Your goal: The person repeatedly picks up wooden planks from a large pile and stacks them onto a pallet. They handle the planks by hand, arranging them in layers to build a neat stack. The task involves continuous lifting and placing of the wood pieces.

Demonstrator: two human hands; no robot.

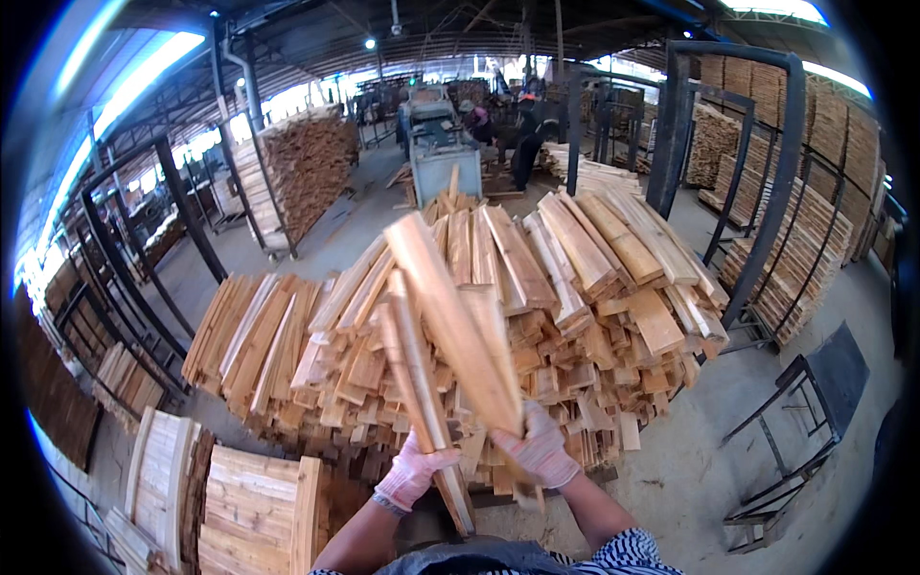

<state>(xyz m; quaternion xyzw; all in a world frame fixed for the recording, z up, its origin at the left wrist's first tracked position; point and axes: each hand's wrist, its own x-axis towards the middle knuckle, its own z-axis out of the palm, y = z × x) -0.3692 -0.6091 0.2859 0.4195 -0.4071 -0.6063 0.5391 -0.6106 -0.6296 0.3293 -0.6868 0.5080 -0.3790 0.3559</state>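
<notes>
My left hand [418, 472], in a pinkish work glove, is closed around a narrow wooden board [415, 369] that stands tilted up in front of me. My right hand [539, 448], gloved the same way, grips the lower end of a wider wooden board [460, 326], which leans up and to the left. The upper parts of the two boards come close together; whether they touch I cannot tell. Right behind them rises a big stack of loose wooden boards [575, 254], their ends facing me. Part of that stack is hidden by the held boards.
Neat board stacks [251, 498] stand at the lower left. A dark metal stand [805, 412] is on the right, below black metal frames [791, 144]. Beyond the pile are a pale blue machine [446, 158] and people [525, 134]. More stacked timber [302, 168] stands at the far left.
</notes>
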